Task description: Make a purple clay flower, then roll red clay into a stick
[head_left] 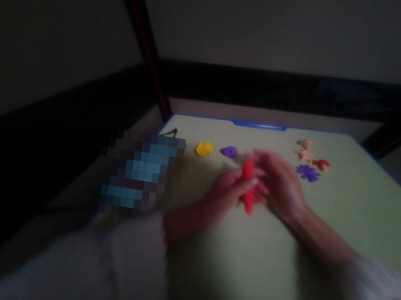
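Observation:
A red roll of modelling clay [248, 198] stands out between my two hands above the table. My left hand [226, 189] is closed around it, with the thumb across its front. To its right, my right hand [282, 183] is cupped with fingers apart, close beside the clay. Motion blurs that hand, and whether it touches the roll is unclear. Beyond the hands lie a yellow clay lump [204, 148] and a purple clay lump [229, 151].
Right of my hands sit a purple flower-like clay shape [308, 173], a small mushroom-like piece with a red cap [322, 164] and peach-coloured shapes [305, 154]. The pale green table [243, 263] has a blue rim. A pixelated blue object [148, 164] is at the left edge.

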